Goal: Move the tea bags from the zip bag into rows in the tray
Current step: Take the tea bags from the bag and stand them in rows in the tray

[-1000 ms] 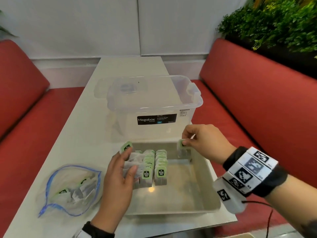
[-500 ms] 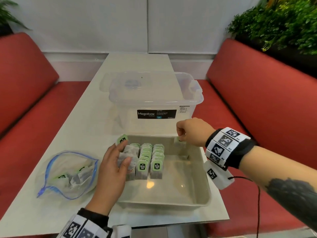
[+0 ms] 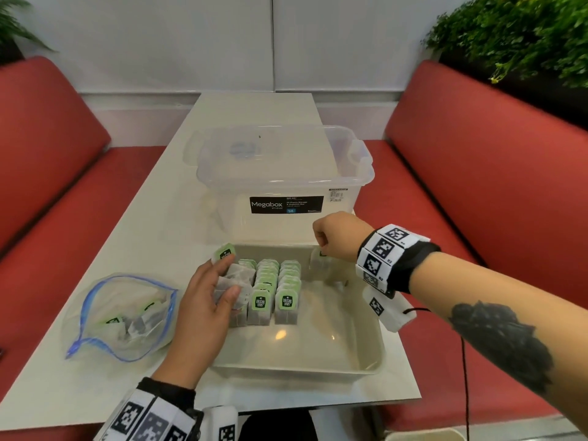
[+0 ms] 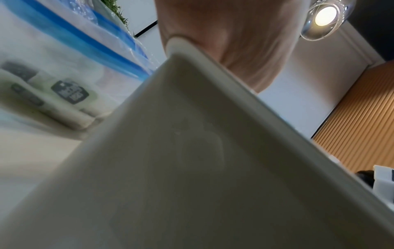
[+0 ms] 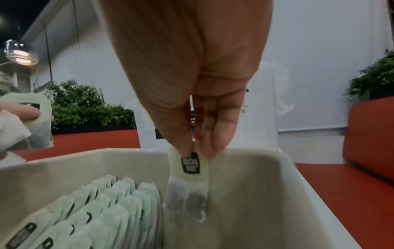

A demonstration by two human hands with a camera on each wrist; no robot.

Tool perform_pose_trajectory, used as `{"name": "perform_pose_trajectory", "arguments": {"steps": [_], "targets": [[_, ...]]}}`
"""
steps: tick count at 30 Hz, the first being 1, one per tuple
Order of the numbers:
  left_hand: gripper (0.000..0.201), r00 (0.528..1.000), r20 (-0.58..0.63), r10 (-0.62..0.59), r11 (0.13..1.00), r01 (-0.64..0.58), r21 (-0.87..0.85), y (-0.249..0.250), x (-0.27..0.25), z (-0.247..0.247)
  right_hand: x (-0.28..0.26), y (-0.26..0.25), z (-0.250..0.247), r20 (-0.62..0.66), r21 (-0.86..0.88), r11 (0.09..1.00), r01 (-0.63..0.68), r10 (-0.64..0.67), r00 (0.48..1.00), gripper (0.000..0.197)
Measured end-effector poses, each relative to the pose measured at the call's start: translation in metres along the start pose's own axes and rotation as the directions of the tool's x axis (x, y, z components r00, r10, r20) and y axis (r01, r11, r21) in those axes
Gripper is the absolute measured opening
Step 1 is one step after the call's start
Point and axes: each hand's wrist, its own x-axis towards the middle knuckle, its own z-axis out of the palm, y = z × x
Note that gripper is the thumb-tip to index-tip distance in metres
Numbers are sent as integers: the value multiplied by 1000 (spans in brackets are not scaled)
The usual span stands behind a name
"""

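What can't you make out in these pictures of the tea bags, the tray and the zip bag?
- Left hand: the left wrist view shows only the tray wall; its bunch of tea bags is uncountable from the head view.
- Zip bag: its contents blur together in both views.
- Held tea bag: the right hand covers its top in the head view.
- Megabox: fine label print too small.

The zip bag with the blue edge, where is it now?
In the head view the zip bag lies open on the table, left of the tray, just beyond the left hand.
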Motion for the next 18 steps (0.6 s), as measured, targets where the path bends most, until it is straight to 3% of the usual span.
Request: {"name": "perform_pose_trajectory", "arguments": {"steps": [7,13,18], "targets": [[46,1000,15,3,1000,-3,16,1,-1,0,15,-3,8,9,-73,997,15,-15,1000,21],[46,999,18,-33,998,32,55,-2,-1,0,32,-7,15,208,-285,955,79,-19,978,24],[46,999,19,-34,997,33,65,-2,0,0,47,-13,20,334,-420,903,90,62,941,32]]}}
